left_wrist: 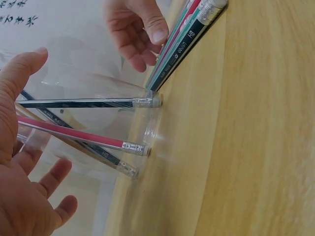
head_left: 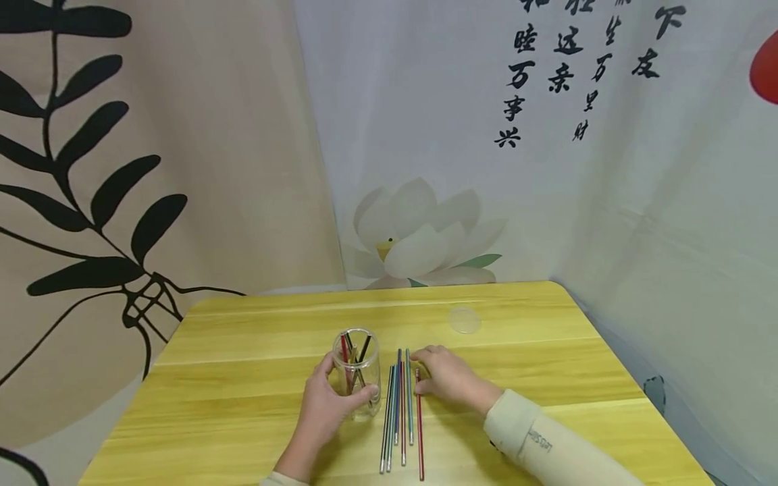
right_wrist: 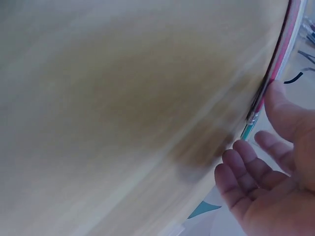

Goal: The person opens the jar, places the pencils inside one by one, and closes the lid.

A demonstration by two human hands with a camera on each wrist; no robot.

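My left hand (head_left: 325, 405) grips a clear jar (head_left: 375, 368) from its left side, thumb across the front. Several pencils lean inside the jar, among them a red pencil (left_wrist: 74, 132) and black ones, eraser ends down. Right of the jar, several green, blue and red pencils lie side by side on the table. My right hand (head_left: 450, 378) is at their far end. Its thumb (right_wrist: 283, 110) touches the red pencil (head_left: 421, 432) on the right edge of the row, while the other fingers stay apart from the thumb, loosely bent.
A clear round disc (head_left: 464, 319) lies on the wooden table (head_left: 243, 378) behind the right hand. Beyond the table's far edge hangs a cloth (head_left: 419, 135) printed with leaves, a lotus and writing.
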